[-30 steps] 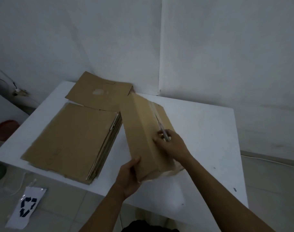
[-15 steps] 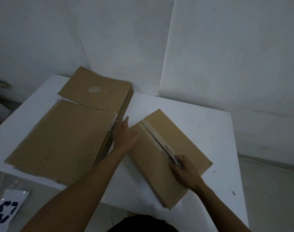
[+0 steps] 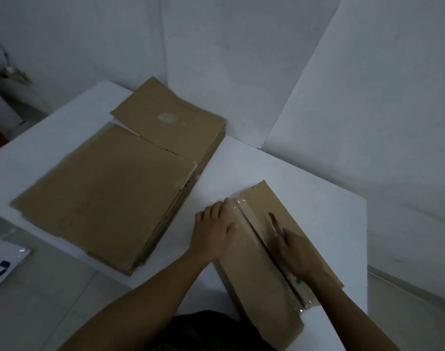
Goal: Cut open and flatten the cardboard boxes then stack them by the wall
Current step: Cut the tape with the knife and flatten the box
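Flat brown cardboard box [image 3: 252, 274] on the white table [image 3: 317, 211], under both hands, long axis and clear-taped centre seam [image 3: 257, 236] running from near right toward far left. Left hand [image 3: 214, 236] pressed flat, fingers straight, left of the seam; right hand [image 3: 292, 252] curled round a slim grey utility knife [image 3: 274, 221], nearer the likely cut line. Flattened brown cardboard stack [image 3: 102, 198] at left, by the wall [image 3: 241, 72].

Brown cardboard box [image 3: 249, 279], sealed along its centre seam with clear tape [image 3: 258, 236], was laid flat at right, a utility knife [image 3: 275, 222] held against its top; flattened boxes [image 3: 102, 198] were stacked at left.
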The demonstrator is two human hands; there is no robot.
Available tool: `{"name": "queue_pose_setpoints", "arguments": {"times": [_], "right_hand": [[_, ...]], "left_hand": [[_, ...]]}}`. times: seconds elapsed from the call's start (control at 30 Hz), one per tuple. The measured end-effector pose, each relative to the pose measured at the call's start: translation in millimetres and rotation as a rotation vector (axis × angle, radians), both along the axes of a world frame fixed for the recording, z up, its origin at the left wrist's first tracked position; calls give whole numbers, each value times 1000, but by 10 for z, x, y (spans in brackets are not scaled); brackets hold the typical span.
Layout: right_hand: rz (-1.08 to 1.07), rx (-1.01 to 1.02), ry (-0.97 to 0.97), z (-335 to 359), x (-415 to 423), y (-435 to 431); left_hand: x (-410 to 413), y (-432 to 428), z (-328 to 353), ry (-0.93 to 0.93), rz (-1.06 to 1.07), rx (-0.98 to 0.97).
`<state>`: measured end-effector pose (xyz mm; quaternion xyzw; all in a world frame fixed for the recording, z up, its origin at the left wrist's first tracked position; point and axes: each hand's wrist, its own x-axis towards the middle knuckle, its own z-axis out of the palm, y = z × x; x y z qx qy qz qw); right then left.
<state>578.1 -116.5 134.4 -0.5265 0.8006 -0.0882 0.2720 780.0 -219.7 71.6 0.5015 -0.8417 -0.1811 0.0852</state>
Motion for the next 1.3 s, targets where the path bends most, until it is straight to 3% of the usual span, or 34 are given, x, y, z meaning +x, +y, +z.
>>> {"name": "queue_pose_setpoints", "arguments": {"times": [0.17, 0.3, 0.8, 1.3], "right_hand": [[240, 71, 222, -55, 171, -503], [316, 74, 272, -33, 233, -785], [334, 126, 382, -91, 350, -1012], [389, 477, 423, 100, 427, -909]], "left_hand": [[4, -6, -53, -22, -21, -22], [1, -18, -103, -9, -21, -25], [-1, -30, -75, -58, -26, -8], [-47, -27, -49, -142, -44, -4]]}}
